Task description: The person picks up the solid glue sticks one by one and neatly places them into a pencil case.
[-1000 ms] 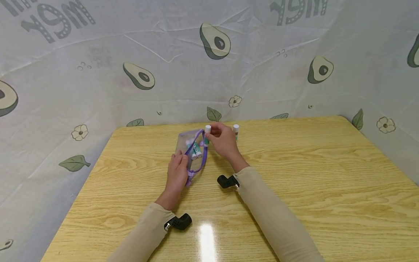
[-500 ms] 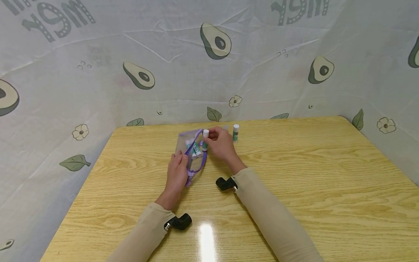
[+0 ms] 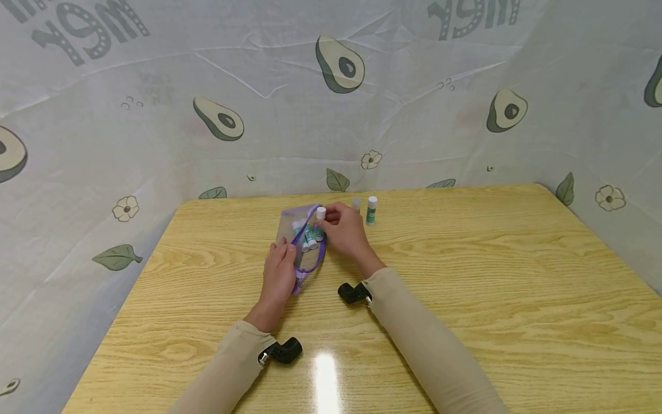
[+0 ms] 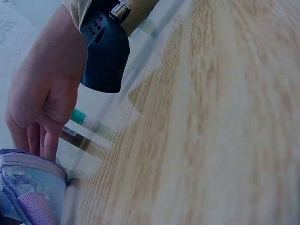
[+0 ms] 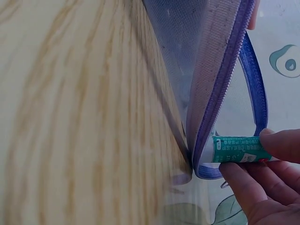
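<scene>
A mesh pouch [image 3: 287,221] with purple zipper edging lies on the table, its mouth spread toward the right. My left hand [image 3: 279,273] holds its near side, fingers over the mesh and thumb by the zipper. Between the thumb and fingers of my right hand [image 3: 347,231] is a white-capped glue stick [image 5: 239,149] with a green label. Its lower end is inside the pouch's mouth. Several similar glue sticks [image 3: 310,236] show inside the pouch. The left wrist view shows the right hand's fingers partly hidden behind the pouch [image 4: 35,180].
Another glue stick [image 3: 371,211] stands upright behind the right hand. Beside it is a tube with a clear top [image 3: 356,203], mostly hidden by that hand. Wood-grain table [image 3: 465,276] extends around; a printed avocado cloth [image 3: 414,115] hangs behind.
My right hand has moved slightly left and down, bringing the glue stick into the pouch's mouth. The clear-topped tube has come into sight behind it. My left hand stays in place.
</scene>
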`<state>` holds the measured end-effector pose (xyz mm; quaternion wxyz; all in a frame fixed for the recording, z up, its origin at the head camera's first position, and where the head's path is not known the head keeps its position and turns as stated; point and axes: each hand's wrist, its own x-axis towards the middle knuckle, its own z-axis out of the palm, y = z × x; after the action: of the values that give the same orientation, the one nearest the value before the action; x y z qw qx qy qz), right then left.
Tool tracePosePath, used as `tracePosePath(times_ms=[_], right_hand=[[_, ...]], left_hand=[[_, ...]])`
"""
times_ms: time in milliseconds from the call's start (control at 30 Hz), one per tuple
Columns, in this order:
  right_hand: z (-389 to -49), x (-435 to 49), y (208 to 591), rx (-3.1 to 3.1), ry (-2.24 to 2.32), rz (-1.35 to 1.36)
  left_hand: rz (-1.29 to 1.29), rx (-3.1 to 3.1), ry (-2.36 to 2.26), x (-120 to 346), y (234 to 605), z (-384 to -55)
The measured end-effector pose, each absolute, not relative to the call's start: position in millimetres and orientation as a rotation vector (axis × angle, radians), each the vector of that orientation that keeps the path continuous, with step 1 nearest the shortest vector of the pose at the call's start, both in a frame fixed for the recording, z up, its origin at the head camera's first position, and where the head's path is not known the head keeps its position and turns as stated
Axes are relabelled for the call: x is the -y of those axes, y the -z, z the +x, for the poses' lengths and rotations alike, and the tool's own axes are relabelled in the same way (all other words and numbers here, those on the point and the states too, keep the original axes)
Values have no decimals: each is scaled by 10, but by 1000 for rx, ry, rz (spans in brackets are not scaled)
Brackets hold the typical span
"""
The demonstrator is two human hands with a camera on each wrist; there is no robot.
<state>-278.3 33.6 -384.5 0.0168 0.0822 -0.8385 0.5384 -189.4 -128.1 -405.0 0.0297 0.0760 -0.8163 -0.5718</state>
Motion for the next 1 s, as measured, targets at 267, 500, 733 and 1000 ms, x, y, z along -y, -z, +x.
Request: tracePosePath(times_ms=[267,500,733,1000], right_hand=[[-2783,-326,3865,2594,-1693,218],[-2778,-308,3876,2597,-1725,113],[-2771,-279,3877,2571,-1901,-34],[-2764,-219,3900,2497,-2102,-184]], left_hand=[[227,2504,1769,1284,4060,-1909],[215,2503,1771,1282,4063,-1907],[215,2503,1786,1287,4054,-1901],[222,2507,1786,1305,4048,-1892]])
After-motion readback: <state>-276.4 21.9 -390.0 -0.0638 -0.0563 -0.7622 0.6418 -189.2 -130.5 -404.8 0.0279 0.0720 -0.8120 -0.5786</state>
